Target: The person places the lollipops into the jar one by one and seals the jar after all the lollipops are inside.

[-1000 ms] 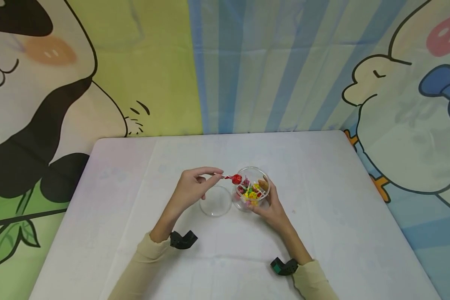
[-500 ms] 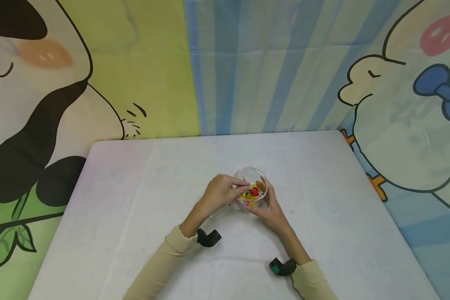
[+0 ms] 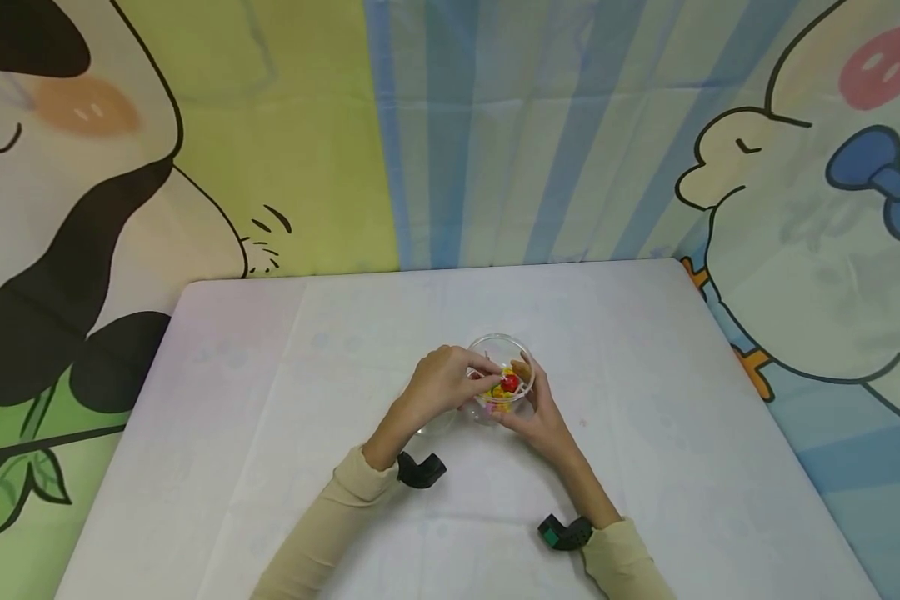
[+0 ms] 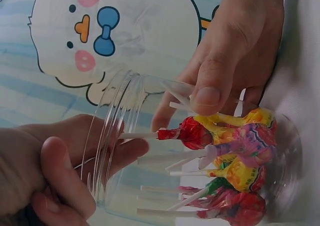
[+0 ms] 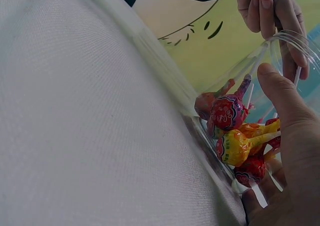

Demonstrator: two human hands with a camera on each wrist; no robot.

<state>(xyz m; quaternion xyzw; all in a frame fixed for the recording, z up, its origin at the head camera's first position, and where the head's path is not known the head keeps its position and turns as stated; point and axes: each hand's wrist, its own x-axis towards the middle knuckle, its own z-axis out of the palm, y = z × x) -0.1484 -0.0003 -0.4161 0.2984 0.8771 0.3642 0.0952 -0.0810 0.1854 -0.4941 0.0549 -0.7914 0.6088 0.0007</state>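
My left hand (image 3: 441,385) reaches over the rim of a clear round jar (image 3: 501,337) and pinches the white stick of a red-wrapped lollipop (image 4: 194,132). The lollipop's head is inside the jar, next to the other candies. My right hand (image 3: 534,408) grips the jar's side, thumb and fingers curled round it. Through the wall show several wrapped lollipops, among them a yellow one (image 4: 245,175), a purple one (image 4: 254,143) and a dark red one (image 5: 227,112). Most sticks point toward the jar's mouth in the left wrist view.
A clear round lid (image 3: 438,423) lies on the white-covered table (image 3: 270,467) just left of the jar, partly hidden under my left hand. Behind the table hangs a cartoon-printed cloth (image 3: 495,133). Each wrist wears a black camera mount (image 3: 422,472).
My left hand has moved right from beside the jar to its mouth, bringing the red lollipop inside. The right hand keeps its hold on the jar.
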